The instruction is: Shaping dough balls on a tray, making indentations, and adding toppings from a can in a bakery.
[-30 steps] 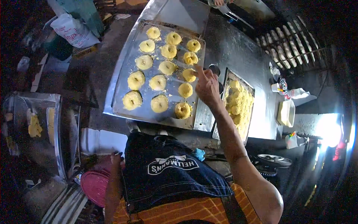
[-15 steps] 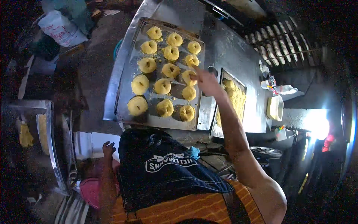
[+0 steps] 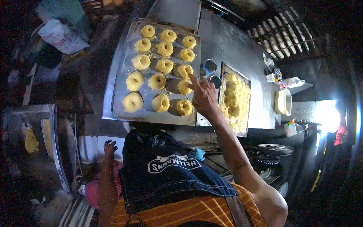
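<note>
My right hand (image 3: pixel 204 94) reaches over the right column of dough rounds on a metal baking tray (image 3: pixel 126 68). Its index finger stretches toward a dented dough round (image 3: pixel 185 71), the tip by its lower right edge; whether they touch I cannot tell. Nothing is held, and the other fingers are apart. Just below the fingertip sits a smoother dough round (image 3: pixel 184 87), partly behind the fingers. Several yellow, crumb-coated rounds have a dent in the middle, such as the dough round (image 3: pixel 157 81) in the centre column. My left hand (image 3: pixel 110 147) hangs beside my apron, fingers loosely apart, empty.
Right of the tray, a shallow pan (image 3: pixel 246 109) holds yellow crumbs and dough lumps. Two dark round containers, one the rimmed container (image 3: pixel 210 66), stand between them. A pale tub (image 3: pixel 283 102) sits at the table's right end. Beyond is a rack (image 3: pixel 281 36) of long dough pieces.
The view has shifted, and the tray appears further left and higher. My right hand has drawn back slightly from the dented round, its fingers more spread. My left hand hangs as before.
</note>
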`<action>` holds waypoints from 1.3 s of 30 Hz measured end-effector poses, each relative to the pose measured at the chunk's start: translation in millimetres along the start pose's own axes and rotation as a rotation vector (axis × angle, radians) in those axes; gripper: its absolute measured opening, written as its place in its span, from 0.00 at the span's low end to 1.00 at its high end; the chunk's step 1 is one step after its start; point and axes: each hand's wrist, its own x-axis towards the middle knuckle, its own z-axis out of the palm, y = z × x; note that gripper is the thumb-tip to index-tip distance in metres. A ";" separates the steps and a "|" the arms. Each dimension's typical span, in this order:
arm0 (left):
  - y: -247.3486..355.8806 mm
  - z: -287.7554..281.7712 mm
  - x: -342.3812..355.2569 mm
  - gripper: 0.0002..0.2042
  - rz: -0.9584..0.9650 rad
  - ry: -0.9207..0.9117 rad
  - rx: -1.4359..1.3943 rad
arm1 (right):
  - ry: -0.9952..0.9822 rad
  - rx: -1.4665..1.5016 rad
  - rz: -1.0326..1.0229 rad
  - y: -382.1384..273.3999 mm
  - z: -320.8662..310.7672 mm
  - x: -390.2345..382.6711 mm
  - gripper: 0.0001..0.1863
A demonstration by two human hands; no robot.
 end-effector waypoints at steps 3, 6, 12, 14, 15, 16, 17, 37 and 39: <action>7.4 -4.1 -24.8 0.24 -0.186 0.027 -0.113 | -0.106 -0.037 0.060 -4.3 15.1 0.9 0.42; 3.6 -5.5 -62.8 0.22 -0.137 -0.008 -0.105 | -0.136 -0.051 0.061 -6.6 23.6 5.0 0.42; -33.8 -24.7 -98.9 0.11 0.394 -0.077 0.479 | -0.298 -0.110 0.113 -15.6 11.0 18.8 0.41; -99.9 -72.7 -82.8 0.09 -0.230 0.126 0.187 | -0.299 -0.068 0.105 -16.2 17.8 26.6 0.42; -73.0 -30.5 -73.7 0.10 -0.085 -0.106 0.205 | -0.307 -0.103 0.149 -11.7 18.7 19.2 0.42; -68.5 -29.2 -42.6 0.12 0.063 -0.292 0.235 | -0.389 -0.183 0.198 -18.6 8.6 22.7 0.38; -86.2 -61.6 -87.5 0.12 0.071 -0.323 0.234 | -0.382 -0.204 0.222 -12.4 6.8 22.7 0.38; 4.7 -98.7 -24.3 0.10 -0.283 -0.178 -0.643 | 0.272 0.884 0.629 200.3 63.0 18.6 0.38; 4.9 -60.6 -16.8 0.15 -0.632 -0.291 -0.920 | 0.312 0.520 0.441 257.9 71.1 32.8 0.43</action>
